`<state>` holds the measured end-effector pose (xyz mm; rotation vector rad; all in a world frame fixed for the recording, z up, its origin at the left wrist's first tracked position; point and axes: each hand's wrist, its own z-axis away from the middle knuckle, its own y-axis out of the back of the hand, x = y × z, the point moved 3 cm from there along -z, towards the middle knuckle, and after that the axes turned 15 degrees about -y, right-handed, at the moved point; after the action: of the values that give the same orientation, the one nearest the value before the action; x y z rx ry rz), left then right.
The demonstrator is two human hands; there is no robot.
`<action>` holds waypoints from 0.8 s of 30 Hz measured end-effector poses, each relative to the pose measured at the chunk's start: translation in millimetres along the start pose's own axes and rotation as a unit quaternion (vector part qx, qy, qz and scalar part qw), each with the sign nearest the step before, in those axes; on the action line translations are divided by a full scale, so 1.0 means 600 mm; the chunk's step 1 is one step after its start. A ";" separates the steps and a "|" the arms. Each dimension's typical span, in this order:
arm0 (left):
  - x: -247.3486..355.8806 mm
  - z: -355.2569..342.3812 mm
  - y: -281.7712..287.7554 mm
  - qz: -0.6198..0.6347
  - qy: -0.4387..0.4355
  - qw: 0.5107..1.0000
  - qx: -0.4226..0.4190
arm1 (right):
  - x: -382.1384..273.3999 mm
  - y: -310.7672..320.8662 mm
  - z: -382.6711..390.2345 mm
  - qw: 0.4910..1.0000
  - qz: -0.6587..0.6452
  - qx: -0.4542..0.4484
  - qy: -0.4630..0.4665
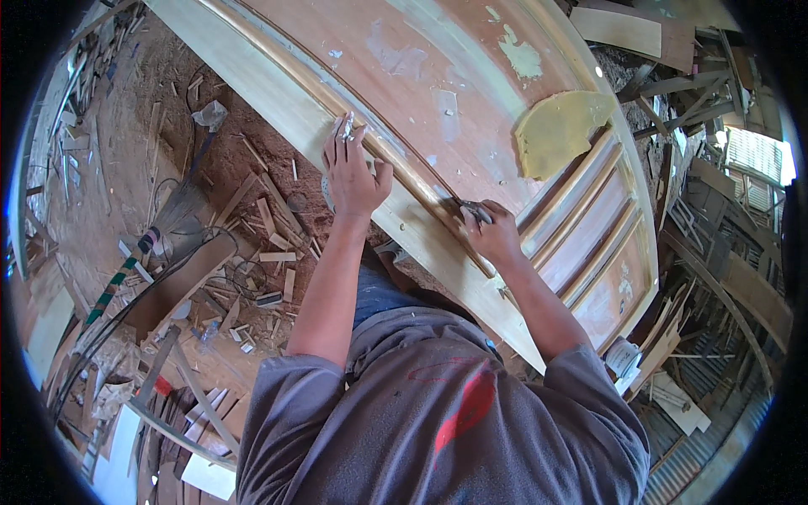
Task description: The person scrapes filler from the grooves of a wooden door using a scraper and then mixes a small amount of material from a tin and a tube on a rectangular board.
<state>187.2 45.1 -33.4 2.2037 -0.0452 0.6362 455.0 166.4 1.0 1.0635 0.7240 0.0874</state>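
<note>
While I followed the work from my distant station, the gold-brown moulding (408, 175) ran diagonally from the upper left of the frame to just below its centre, along the edge of the big wooden panel (480, 156). Left of centre I had the left hand (355, 172) laid over that moulding, fingers loosely extended, thumb apart, whitish smears on the fingertips; it gripped nothing that I could make out. Nearer the middle, the right hand (495, 231) pinched a small dark tool (477, 210), its tip at the moulding's inner edge; what kind of tool, I couldn't tell. A ragged yellow sheet (551, 139) lay on the panel in the upper right. I judged the step to be dressing the seam beside the moulding, with the left hand steadying. The next move, I reckoned, called for light, even pressure along that edge, without gouging the panel.
</note>
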 end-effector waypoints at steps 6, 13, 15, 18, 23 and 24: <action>-0.002 0.000 0.001 0.008 -0.002 1.000 0.003 | 0.001 0.000 0.021 0.999 0.051 0.007 -0.013; -0.001 0.002 -0.003 0.015 -0.013 1.000 0.007 | 0.032 0.011 0.044 0.998 0.049 -0.004 -0.026; -0.002 0.002 -0.003 0.012 -0.007 1.000 0.010 | 0.040 0.013 0.053 0.998 0.042 -0.003 -0.043; -0.001 0.002 -0.002 0.012 -0.009 1.000 0.006 | 0.055 0.028 0.072 0.997 0.048 -0.013 -0.060; -0.002 0.002 -0.003 0.011 -0.020 1.000 0.009 | 0.065 0.039 0.098 0.997 0.046 0.027 -0.063; -0.004 0.002 -0.003 0.007 -0.021 1.000 0.010 | 0.066 0.043 0.099 0.996 0.051 -0.001 -0.080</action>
<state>186.2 45.0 -36.1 2.2374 -0.0765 0.6001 526.7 149.4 19.1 1.0929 0.5256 0.0888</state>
